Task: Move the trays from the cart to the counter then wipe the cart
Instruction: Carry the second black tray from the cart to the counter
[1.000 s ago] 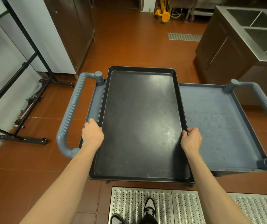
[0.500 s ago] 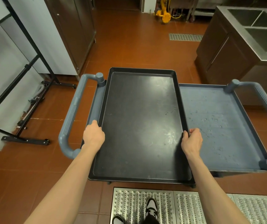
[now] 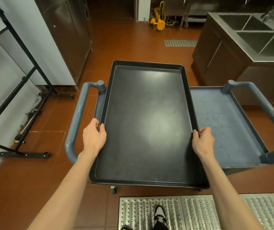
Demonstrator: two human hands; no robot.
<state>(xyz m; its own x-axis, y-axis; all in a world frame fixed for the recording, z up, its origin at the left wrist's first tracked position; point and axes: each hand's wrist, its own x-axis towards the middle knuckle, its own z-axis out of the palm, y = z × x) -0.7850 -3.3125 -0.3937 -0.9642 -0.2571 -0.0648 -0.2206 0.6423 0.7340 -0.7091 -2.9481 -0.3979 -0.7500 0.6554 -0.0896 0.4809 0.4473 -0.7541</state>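
The blue-grey utility cart [image 3: 229, 130] stands across the red tile floor, its top deck bare and speckled with droplets at 3 o'clock of the tray. Its two looped handles sit at 9 o'clock [image 3: 76, 123] and at 3 o'clock [image 3: 269, 113].

The black sheet tray [image 3: 147, 123] now reaches further toward 12 o'clock and looks larger than it did a second ago; its far edge has cleared the cart's back rim and its near edge overhangs the front rim and a caster. Judged from that, the tray is lifted off the deck and carried, no longer lying flat on the cart. It hangs over the cart's left half, long side running from 12 to 6 o'clock.

The left hand [image 3: 94, 137] grips the tray's left rim at about 9 o'clock, thumb hooked over the lip and fingers tucked beneath, mostly hidden. The right hand [image 3: 202, 141] grips the right rim at about 3 o'clock, fingers curled over the edge. Both hands are closed firmly on the rim.

The steel sink counter [image 3: 255, 52] lies at 1 to 2 o'clock, well apart from the tray. That seems the likely place to carry it; a turn to the right would be needed. No other tray shows on the cart, so wiping the wet deck looks close.
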